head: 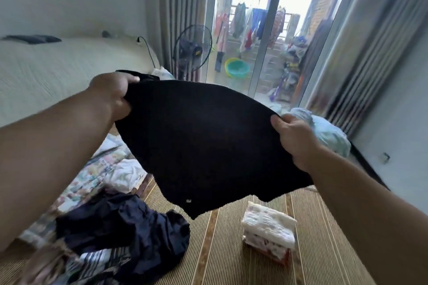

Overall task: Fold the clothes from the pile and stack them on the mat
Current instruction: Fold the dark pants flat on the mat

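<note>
A plain black shirt [203,143] hangs in the air above the mat [231,250], spread wide, w/ a tiny white tag near its low edge; the left hand [111,97] grips one top corner w/ fingers curled round the cloth & the right hand [294,139] pinches the other top corner. On the striped tan mat, under the shirt, a messy pile [120,233] of dark & striped clothes lies on the left side & a small folded stack [269,231] of white things sits on the right side. Past the mat's far end are a bed [58,69], a fan [192,47] & a glass door [266,30] w/ a green tub [237,68] behind it.
</note>
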`<act>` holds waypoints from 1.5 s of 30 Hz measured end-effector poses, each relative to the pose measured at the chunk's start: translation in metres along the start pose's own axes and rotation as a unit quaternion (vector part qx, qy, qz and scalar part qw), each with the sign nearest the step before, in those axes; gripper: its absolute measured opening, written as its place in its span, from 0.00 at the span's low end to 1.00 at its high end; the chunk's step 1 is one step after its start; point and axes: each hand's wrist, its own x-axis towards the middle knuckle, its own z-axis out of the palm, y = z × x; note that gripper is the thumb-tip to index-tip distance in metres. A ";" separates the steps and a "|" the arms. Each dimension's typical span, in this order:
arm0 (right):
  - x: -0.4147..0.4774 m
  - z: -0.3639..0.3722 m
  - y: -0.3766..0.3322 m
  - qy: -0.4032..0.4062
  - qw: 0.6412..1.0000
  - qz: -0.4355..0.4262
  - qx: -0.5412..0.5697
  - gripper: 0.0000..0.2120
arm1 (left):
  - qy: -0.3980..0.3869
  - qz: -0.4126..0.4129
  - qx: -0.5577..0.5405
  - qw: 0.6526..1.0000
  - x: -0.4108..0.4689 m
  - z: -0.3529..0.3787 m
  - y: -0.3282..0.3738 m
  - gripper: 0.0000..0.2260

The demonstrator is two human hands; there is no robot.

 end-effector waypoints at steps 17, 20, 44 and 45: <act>-0.020 0.066 -0.070 -0.085 0.985 0.120 0.092 0.09 | -0.196 0.290 0.672 0.653 -0.159 0.052 -0.146 0.27; -0.024 0.047 -0.060 -0.089 0.986 0.086 0.113 0.07 | -0.201 0.286 0.672 0.653 -0.131 0.053 -0.147 0.12; -0.088 0.056 0.053 0.016 0.993 0.021 0.117 0.10 | -0.333 0.099 0.550 0.760 -0.107 0.106 -0.067 0.36; -0.085 0.053 0.053 -0.015 0.996 0.001 0.091 0.10 | -0.310 0.135 0.639 0.690 -0.105 0.101 -0.064 0.37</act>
